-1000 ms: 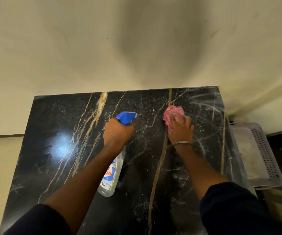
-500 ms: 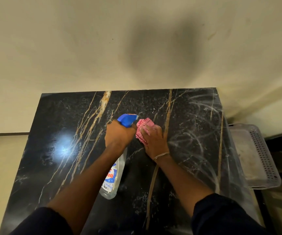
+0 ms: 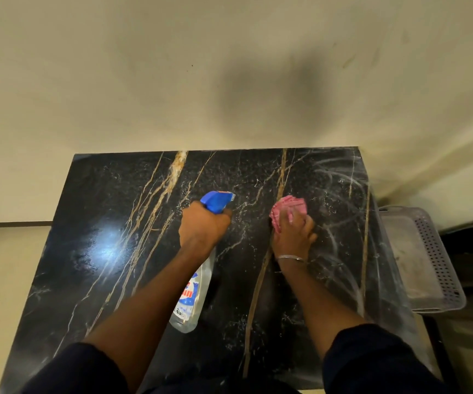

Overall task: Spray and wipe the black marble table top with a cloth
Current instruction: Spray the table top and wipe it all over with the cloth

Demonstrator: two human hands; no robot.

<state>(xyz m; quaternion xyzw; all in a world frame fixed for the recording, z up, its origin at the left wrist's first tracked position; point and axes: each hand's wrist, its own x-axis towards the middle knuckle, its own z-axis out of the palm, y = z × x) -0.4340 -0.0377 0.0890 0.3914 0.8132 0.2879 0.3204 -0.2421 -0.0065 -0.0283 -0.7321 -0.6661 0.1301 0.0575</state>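
So the black marble counter (image 3: 110, 200) is mid-clean here. The left hand (image 3: 204, 228) is wrapped around the neck of the spray bottle (image 3: 192, 294). The blue trigger head points away toward the wall and a bit right, and the clear body trails back under the forearm, so its long axis runs roughly far-to-near. The right hand (image 3: 293, 233) has its fingers curled over a bunched pink cloth (image 3: 288, 207), pressing it onto the marble just right of the middle gold vein. The hands are side by side, not touching. The bit that matters: the whitish swirly streaks sit to the right of the cloth, out toward the counter's right edge (a pale perforated basket (image 3: 428, 257) sits just past it), so the right hand is the closer one. I'd guess the left half, with the glare spot, isn't wiped yet and means reaching across past the bottle.
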